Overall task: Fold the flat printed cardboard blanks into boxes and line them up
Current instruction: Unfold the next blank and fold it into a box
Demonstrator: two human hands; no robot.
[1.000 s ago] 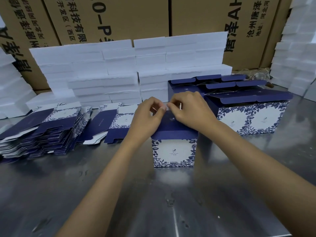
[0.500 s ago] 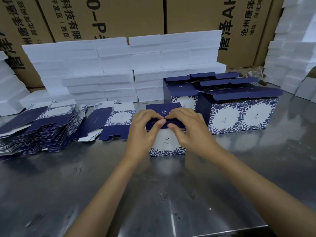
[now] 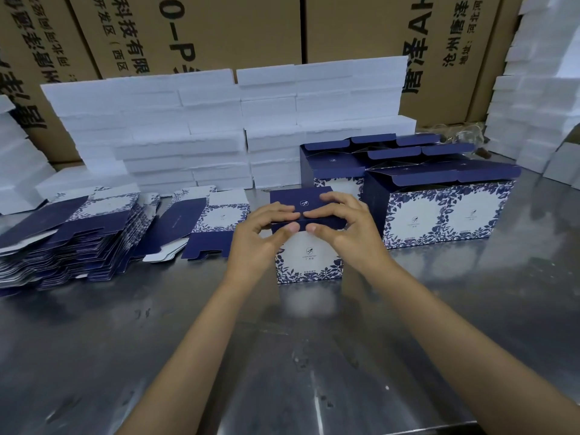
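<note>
Brown cartons [image 3: 219, 32] wall off the back, printed in black. Steel table [image 3: 94, 356] below, scuffed, reflective. White foam slabs [image 3: 188, 127] stacked against the cartons, more at both sides. Right of centre, finished boxes [image 3: 445, 215] stand in rows, lids up. Left, a fanned pile of blanks [image 3: 62, 237]; one loose blank [image 3: 216, 227] lies just beside it.

Current box [image 3: 309, 246] stands upright mid-table, between loose blank and finished rows, near both. Left hand [image 3: 263, 237] and right hand [image 3: 348, 230] grip its top from either side: fingers curled over the navy lid, thumbs pinching the front lip where it meets the white face.

Step in hand, as judged: seating the lid's tuck flap. To do it well, keep both thumbs level so the lip goes in square, press along the crease rather than the panel centre (thin card dents), and hold the side walls in so the flap finds its slot.

Room: the nearest finished box sits just right of the right wrist, so a sideways elbow swing could knock the row. Open table lies toward the person; a wide bare stretch. The near right table edge shows at frame bottom. The line-up slot looks to be left of the front row, a short slide.
</note>
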